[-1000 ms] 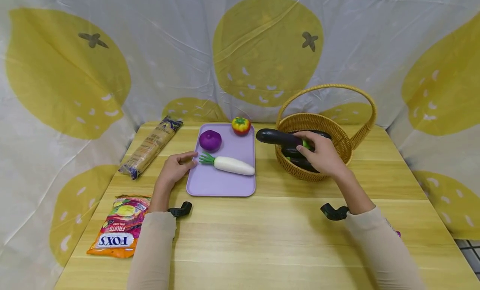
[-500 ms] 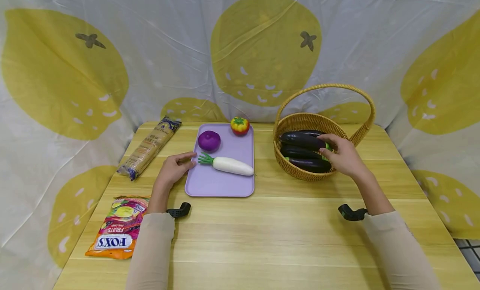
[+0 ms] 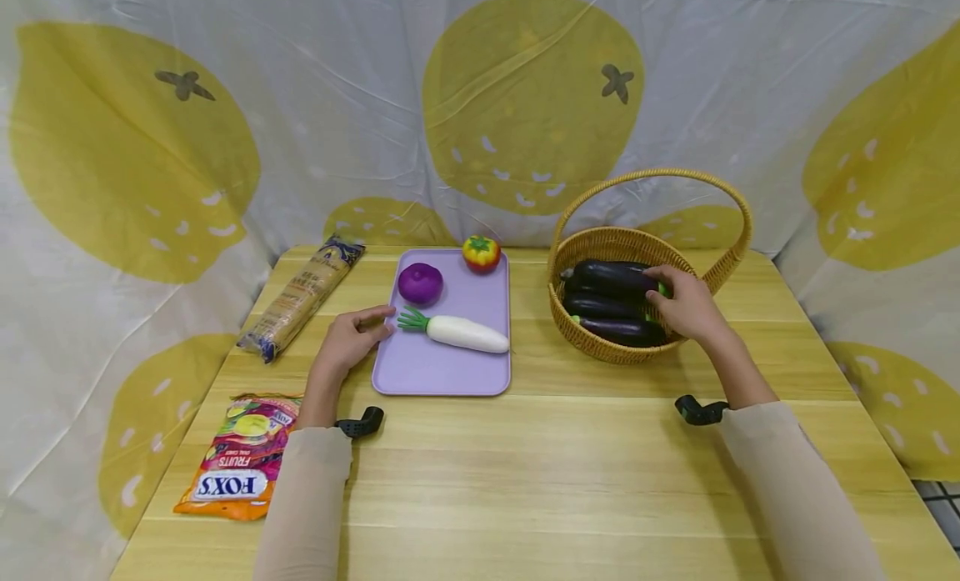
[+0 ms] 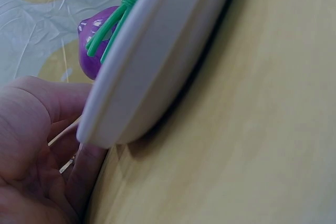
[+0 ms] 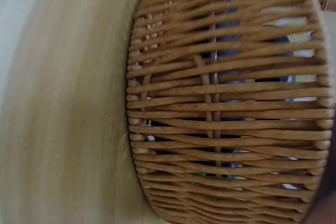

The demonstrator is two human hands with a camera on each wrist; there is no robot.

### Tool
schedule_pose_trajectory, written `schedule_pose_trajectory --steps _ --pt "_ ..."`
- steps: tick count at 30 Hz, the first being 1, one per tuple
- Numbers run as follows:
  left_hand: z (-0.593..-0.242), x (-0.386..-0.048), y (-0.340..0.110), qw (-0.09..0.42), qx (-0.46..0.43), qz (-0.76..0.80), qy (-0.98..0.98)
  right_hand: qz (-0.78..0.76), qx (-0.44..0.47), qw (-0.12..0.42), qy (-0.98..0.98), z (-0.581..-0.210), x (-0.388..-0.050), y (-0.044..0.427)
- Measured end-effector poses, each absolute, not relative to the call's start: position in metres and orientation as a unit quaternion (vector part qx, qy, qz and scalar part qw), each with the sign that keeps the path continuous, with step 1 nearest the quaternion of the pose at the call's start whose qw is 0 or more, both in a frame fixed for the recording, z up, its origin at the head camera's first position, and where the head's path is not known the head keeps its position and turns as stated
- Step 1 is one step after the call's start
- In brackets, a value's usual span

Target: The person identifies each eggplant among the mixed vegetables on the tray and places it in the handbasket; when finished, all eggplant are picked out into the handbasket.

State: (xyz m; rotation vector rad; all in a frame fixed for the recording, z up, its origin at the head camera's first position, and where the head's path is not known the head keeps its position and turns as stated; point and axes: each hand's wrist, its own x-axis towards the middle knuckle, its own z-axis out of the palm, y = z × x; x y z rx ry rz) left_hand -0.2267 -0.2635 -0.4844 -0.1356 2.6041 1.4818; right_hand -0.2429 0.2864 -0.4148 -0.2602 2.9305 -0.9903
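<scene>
In the head view my right hand (image 3: 686, 302) pinches the green-capped end of a dark purple eggplant (image 3: 609, 278) inside the wicker basket (image 3: 573, 335). Other eggplants (image 3: 618, 331) lie beneath and beside it. From the right wrist camera, the basket's woven wall (image 5: 226, 108) hides most of what it contains. My left hand (image 3: 351, 338) rests with relaxed fingers against the left edge of the lilac tray (image 3: 442, 377); the left wrist view shows its fingers at the tray's rim (image 4: 142, 72). On the tray are a white radish (image 3: 467, 333), a purple onion-like vegetable (image 3: 420, 283) and a red-yellow tomato-like one (image 3: 481, 253).
A pack of noodles (image 3: 303, 298) lies at the back left of the wooden table (image 3: 510, 481). Near my left forearm is a candy bag (image 3: 240, 456). The basket's tall handle (image 3: 652, 172) arches over it. A lemon-print cloth (image 3: 337, 106) hangs behind.
My right hand has moved right and down, bringing the eggplant from over the basket's left rim down into the basket, where it shifted slightly right. The left hand has stayed put.
</scene>
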Motion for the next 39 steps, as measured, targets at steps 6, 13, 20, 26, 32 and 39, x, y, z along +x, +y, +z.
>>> schedule_pose_trajectory --steps 6,13,20,26,32,39 --pt "-0.485 -0.226 -0.265 0.074 -0.048 0.493 0.866 -0.318 -0.066 0.010 0.946 -0.419 -0.259 0.284" --pt "-0.484 -0.226 -0.263 0.074 -0.048 0.493 0.866 -0.330 -0.046 0.006 0.943 -0.425 -0.274 0.279" --pt "-0.484 -0.226 -0.262 0.078 -0.052 0.495 0.864 -0.340 -0.051 -0.007 0.939 -0.429 -0.279 0.279" --pt "-0.484 -0.228 -0.262 0.075 -0.047 0.491 0.867 -0.349 -0.052 0.003 0.936 -0.428 -0.275 0.279" --pt "-0.486 -0.229 -0.261 0.073 -0.045 0.489 0.868 -0.350 -0.060 -0.008 0.935 -0.424 -0.266 0.283" --pt "-0.479 -0.227 -0.265 0.074 -0.041 0.487 0.869 -0.343 -0.085 -0.029 0.935 -0.415 -0.250 0.288"
